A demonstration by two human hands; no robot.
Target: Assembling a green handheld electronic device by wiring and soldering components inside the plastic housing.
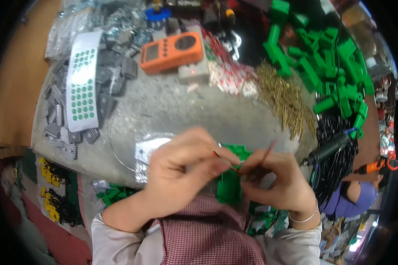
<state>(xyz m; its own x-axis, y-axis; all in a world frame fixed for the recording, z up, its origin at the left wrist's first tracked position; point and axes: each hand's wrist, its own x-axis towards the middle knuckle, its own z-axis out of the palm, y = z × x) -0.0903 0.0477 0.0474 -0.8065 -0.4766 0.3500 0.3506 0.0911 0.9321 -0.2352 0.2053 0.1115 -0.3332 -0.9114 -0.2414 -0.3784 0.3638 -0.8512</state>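
Note:
My left hand (183,165) is closed in a pinch, with a short red and black wire end (215,154) poking out above its fingers. Close beside it, my right hand (276,179) pinches a thin reddish wire (268,152) that sticks up past the fingertips. The fingertips of both hands nearly meet, and a bit of red wire spans the gap; whether it is one wire or two I cannot tell. Below them lies a green plastic housing (229,189), partly covered by the hands. A shiny silvery packet (142,165) rests on the table beside my left hand.
An orange multimeter (171,52), red-white wire leads (230,77) and brass-coloured pins (285,99) lie further back. Grey ribbed blocks (57,106) and a green-dot sticker sheet (82,81) are left. Green housings (327,62), black cables (340,163) and a black-handled soldering iron (329,149) are right.

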